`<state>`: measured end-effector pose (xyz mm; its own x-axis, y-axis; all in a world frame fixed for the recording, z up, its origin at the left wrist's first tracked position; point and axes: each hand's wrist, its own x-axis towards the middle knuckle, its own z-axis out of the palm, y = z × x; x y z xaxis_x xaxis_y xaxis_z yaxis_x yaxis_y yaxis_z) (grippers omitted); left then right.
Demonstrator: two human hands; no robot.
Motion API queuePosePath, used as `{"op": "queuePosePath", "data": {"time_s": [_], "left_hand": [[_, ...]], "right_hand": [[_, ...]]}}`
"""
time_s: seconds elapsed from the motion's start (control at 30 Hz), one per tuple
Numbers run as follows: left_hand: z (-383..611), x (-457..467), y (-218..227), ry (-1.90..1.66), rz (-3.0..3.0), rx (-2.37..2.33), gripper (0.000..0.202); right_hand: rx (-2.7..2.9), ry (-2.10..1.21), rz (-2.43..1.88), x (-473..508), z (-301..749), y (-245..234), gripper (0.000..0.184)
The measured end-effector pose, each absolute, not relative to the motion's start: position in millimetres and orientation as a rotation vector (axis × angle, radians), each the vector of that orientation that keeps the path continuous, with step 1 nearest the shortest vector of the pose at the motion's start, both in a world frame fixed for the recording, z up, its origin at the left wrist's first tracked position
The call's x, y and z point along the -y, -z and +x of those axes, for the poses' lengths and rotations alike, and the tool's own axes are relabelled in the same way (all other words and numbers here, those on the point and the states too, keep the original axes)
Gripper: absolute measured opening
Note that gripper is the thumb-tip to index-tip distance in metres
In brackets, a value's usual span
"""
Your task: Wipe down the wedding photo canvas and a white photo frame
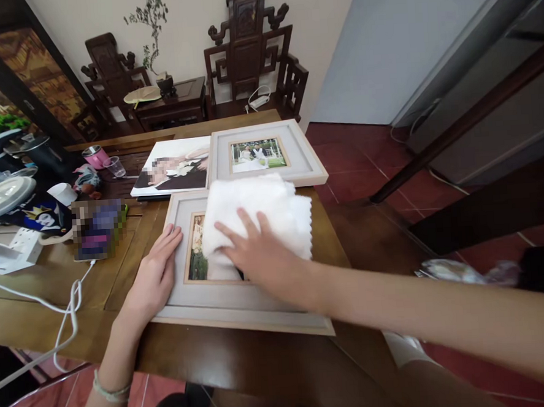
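A light wooden picture frame [242, 313] lies flat on the table, its photo partly hidden. My left hand [154, 275] rests along its left rim, fingers stretched out and flat. Over the photo and the frame's far right part is a folded white cloth [272, 206] with a scalloped edge. On that cloth my right hand [266, 256] lies palm down, fingers spread apart, pressing it against the frame. Just beyond, a second picture frame [301, 155] holds a photo of two people outdoors. A photo panel [172, 163] lies left of it, touching or nearly so.
On the table's left are a phone [101, 229] on a white cable [71, 308], a dark lidded cup [37, 212], a pink mug [95, 157] and a small clear cup [115, 167]. Carved wooden chairs [248, 45] stand behind. The wooden table [208, 361] ends at the right.
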<state>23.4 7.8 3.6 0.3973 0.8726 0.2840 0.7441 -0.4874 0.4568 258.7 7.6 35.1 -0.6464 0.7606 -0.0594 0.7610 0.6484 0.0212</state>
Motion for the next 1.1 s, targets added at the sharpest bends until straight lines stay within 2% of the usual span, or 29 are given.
{"op": "queuePosePath", "data": {"time_s": [0.17,0.23,0.37,0.5,0.57,0.73,0.97,1.1], "left_hand": [[25,-7,-5,-0.707,2.400,-1.442,0.043],[25,-7,-6,-0.699,2.392,-1.443,0.044],[23,-7,-5,-0.690,2.395,-1.419,0.044],[23,-7,-6,-0.698,2.394,-1.406,0.045],[24,-6,-7,-0.715,2.378,-1.430,0.045],[27,-5,-8,-0.762,2.329,-1.482,0.048],[29,-4,-10,-0.741,2.302,-1.496,0.048],[28,-3,-10,-0.744,2.304,-1.487,0.051]], "right_hand": [[-2.671,0.522,1.130,56,240,-60,0.034],[-2.655,0.623,1.051,63,238,-66,0.034],[-2.864,0.408,0.976,38,245,-55,0.050],[-3.015,-0.002,1.133,-20,246,-32,0.053],[-2.962,-0.077,1.220,-45,241,-27,0.054],[-2.950,0.003,1.182,-41,228,-34,0.047],[-2.926,0.455,0.807,36,242,-65,0.047],[-2.908,0.397,0.885,15,240,-65,0.047]]}}
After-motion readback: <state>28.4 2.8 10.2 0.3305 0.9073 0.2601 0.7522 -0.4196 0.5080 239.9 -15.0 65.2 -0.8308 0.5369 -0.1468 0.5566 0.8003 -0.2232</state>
